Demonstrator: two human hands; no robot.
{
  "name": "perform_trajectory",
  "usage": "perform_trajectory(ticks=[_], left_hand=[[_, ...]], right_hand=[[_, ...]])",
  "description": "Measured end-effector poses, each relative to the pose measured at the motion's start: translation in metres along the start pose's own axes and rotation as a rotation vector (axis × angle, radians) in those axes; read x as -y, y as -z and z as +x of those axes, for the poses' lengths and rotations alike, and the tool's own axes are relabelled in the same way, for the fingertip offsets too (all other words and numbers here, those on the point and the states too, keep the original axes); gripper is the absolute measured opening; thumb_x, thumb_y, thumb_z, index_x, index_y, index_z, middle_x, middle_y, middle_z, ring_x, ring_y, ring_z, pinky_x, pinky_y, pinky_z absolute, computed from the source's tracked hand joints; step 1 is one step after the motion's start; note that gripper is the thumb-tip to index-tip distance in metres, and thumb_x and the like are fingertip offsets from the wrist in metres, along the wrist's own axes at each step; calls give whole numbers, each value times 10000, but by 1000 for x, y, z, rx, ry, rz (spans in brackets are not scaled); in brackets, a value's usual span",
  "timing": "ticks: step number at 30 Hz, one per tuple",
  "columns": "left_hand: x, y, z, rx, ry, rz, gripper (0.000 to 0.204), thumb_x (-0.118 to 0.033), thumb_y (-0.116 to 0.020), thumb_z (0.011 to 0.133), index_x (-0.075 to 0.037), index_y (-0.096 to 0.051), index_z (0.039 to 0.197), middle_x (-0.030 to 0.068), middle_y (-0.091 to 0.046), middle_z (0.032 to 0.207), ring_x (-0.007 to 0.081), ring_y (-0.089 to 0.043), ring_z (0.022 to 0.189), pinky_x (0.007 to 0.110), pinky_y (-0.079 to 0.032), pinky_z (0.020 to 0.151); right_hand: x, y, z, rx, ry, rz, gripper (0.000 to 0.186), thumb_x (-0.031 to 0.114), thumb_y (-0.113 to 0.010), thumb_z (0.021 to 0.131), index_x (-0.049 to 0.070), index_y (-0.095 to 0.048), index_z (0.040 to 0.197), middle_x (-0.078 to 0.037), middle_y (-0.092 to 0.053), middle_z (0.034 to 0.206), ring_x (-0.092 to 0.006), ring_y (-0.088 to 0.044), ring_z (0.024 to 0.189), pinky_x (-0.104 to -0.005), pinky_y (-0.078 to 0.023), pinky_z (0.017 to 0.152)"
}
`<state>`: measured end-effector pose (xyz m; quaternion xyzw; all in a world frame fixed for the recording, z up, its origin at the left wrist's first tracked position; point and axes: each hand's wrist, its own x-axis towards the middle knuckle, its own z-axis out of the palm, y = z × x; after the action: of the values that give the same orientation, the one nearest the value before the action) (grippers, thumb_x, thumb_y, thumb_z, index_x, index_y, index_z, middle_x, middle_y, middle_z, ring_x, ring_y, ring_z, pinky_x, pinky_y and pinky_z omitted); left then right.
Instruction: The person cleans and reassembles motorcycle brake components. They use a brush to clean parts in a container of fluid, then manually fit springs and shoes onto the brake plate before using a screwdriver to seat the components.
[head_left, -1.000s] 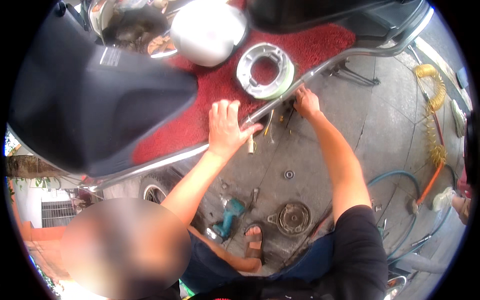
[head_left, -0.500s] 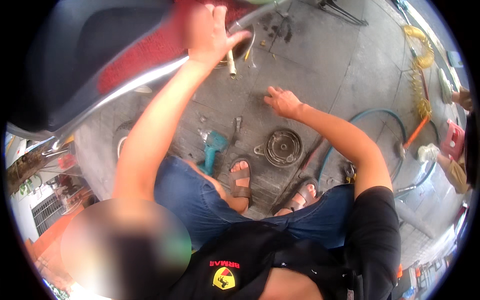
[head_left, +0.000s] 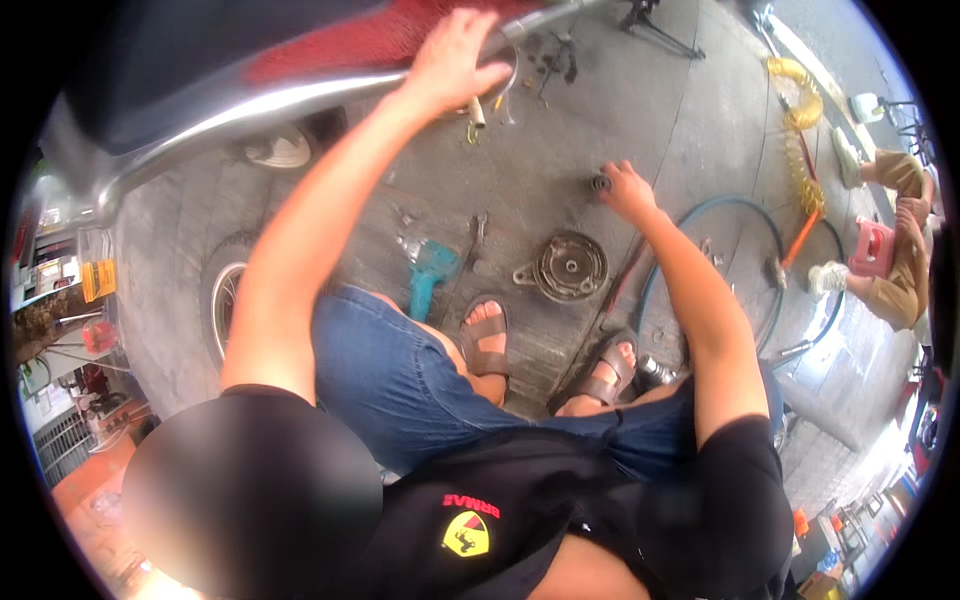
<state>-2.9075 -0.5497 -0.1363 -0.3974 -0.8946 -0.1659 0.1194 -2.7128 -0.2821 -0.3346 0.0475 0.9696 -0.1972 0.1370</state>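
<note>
**A:** What's around the hands, biggest first?

**B:** Black-bodied scooter with red mat and shiny metal rail [head_left: 170,70], filling the space ahead and left; its rail is running under the left hand [head_left: 455,72]. Thin blue rubber hose [head_left: 722,202] is looping to the right of the right hand [head_left: 630,193]. Round grey-brown metal plate with a side lug [head_left: 572,267] is lying just bodyward of the right hand. Teal power tool with a pale nose [head_left: 430,275] is lying bodyward of the left hand.

**A:** Hands?

**B:** Left is spreading, thumb well apart from fingers, gripping nothing I'm seeing; can't tell if it's pressing the rail. Right is narrowing, pinching a small dark metal ring [head_left: 600,184].

**A:** Where's the ring, exactly?

**B:** Sitting at the right fingertips, on their left side. Can't tell if it's clearing the ground.

**A:** Handling?

**B:** I'm guessing stiff, dense for its size, easy one-handed, maybe greasy. I'd be taking it by the outer rim, thumb opposite fingers.
</note>
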Motion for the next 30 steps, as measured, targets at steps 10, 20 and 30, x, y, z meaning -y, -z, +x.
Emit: perform_trajectory(ticks=[10,20,30], left_hand=[[8,-62,-283,-132,731,-601,302,-147,-674,837,-39,-612,1112,147,-631,1036,302,-618,946,369,-492,824],[-15,-95,-376,153,1364,-723,722,-470,-722,800,92,-508,1200,245,-594,1153,291,-578,1086,383,-440,932],[6,-117,-401,-57,1532,-889,620,-329,-804,757,106,-557,1122,192,-631,1096,236,-597,981,358,-448,902]], right_hand=[[-46,42,-52,83,-232,-17,345,341,-661,813,95,-644,1054,-170,-668,1007,-352,-634,981,-446,-515,816],[-4,-23,-62,449,-204,152,444,471,-531,880,71,-679,1005,-174,-686,936,-361,-650,925,-463,-508,816],[-5,-14,-81,247,-150,122,423,447,-562,862,64,-669,1006,-208,-673,971,-399,-636,941,-477,-504,823]])
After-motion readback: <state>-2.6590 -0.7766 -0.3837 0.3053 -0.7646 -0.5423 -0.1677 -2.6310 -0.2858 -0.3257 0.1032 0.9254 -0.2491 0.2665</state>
